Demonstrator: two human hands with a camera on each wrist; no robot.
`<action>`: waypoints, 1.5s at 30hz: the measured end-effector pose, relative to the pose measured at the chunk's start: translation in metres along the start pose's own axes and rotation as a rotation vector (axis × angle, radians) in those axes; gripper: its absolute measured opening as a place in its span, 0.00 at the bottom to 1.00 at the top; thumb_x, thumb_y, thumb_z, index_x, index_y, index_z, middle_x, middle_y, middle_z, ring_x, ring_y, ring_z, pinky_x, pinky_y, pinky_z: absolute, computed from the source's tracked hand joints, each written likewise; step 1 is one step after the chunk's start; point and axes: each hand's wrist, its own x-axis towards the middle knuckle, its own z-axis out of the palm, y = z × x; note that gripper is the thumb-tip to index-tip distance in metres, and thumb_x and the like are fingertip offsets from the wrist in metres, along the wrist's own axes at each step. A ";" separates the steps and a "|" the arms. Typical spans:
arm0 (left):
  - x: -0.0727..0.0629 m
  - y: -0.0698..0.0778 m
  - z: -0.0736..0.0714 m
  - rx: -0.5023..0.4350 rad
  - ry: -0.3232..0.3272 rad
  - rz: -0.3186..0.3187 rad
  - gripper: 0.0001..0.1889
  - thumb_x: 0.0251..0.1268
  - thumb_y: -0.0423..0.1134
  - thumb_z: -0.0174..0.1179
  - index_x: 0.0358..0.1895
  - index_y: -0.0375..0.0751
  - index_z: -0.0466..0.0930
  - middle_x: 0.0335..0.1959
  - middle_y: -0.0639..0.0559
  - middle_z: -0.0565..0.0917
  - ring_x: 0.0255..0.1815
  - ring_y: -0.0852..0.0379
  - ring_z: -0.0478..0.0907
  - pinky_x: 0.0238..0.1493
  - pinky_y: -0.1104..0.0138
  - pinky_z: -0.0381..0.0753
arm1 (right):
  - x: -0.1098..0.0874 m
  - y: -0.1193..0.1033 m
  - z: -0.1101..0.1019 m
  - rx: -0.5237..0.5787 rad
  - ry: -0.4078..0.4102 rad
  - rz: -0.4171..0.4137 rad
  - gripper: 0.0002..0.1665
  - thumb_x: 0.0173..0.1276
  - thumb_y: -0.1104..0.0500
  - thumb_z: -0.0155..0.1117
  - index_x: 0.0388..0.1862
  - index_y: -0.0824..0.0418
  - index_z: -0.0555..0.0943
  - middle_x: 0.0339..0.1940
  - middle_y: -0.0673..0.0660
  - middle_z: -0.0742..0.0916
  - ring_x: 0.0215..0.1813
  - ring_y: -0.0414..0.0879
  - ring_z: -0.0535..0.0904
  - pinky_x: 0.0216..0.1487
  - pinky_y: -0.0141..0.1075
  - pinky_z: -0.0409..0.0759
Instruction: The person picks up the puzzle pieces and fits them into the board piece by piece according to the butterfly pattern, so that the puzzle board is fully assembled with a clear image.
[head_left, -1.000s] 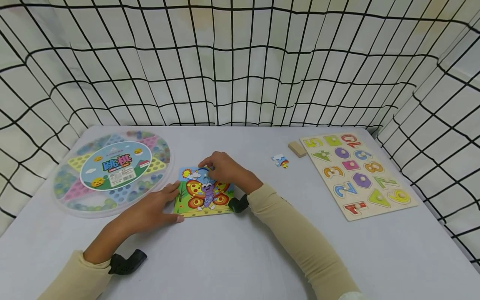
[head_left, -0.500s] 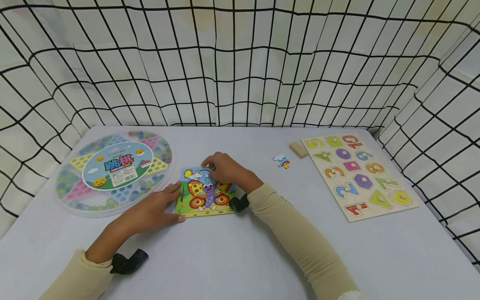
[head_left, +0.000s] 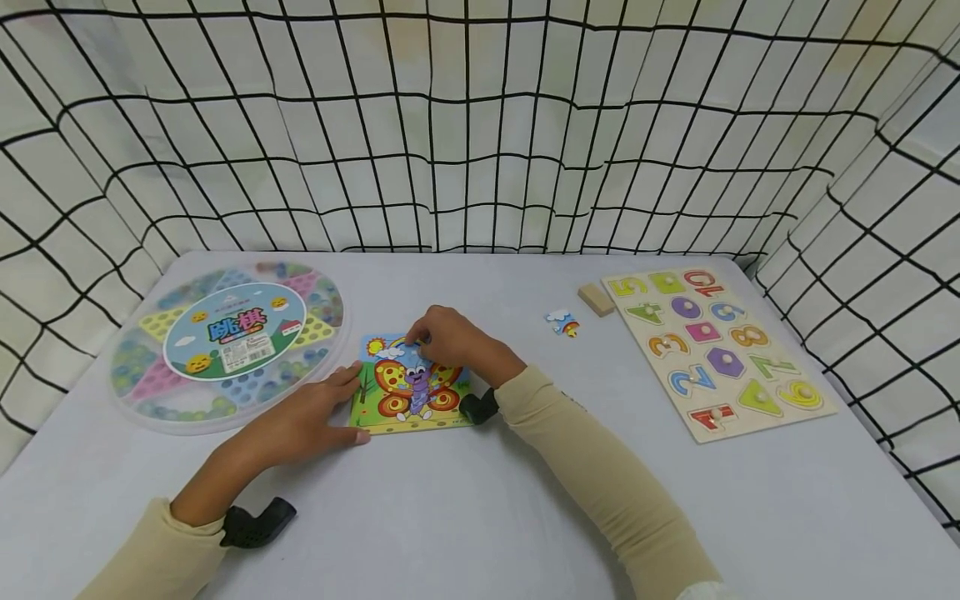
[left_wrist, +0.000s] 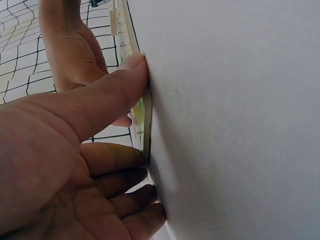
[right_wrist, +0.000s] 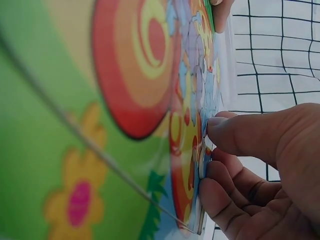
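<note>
A butterfly jigsaw puzzle (head_left: 408, 425) in a flat tray lies at the middle of the table. My left hand (head_left: 303, 421) steadies its left side, the straight thumb (left_wrist: 115, 92) at the near corner and the other fingers along the left edge. Over the upper right part of the picture bends my right hand (head_left: 453, 337). In the right wrist view its thumb (right_wrist: 240, 131) and fingertips pinch a small puzzle piece (right_wrist: 202, 156) at the picture's far edge, mostly hidden by the fingers. A loose piece (head_left: 562, 323) with a rainbow lies to the right, apart from both hands.
On the left is a round Chinese checkers set (head_left: 232, 329) with coloured marbles. To the right lies a wooden number-and-shape board (head_left: 701, 358), with a small wooden block (head_left: 596, 300) beside its far left corner. Black netting (head_left: 465, 158) encloses the back and sides.
The fingertips of my right hand have shifted slightly right and nearer over the picture, showing more of the rainbow. My left hand stays on the puzzle's left side.
</note>
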 end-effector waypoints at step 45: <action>0.000 0.001 -0.001 -0.003 -0.007 -0.013 0.46 0.57 0.52 0.69 0.72 0.28 0.60 0.76 0.35 0.54 0.74 0.32 0.49 0.66 0.40 0.57 | -0.061 0.111 -0.072 0.166 0.130 0.068 0.19 0.68 0.65 0.62 0.57 0.66 0.81 0.51 0.59 0.84 0.52 0.51 0.78 0.51 0.40 0.77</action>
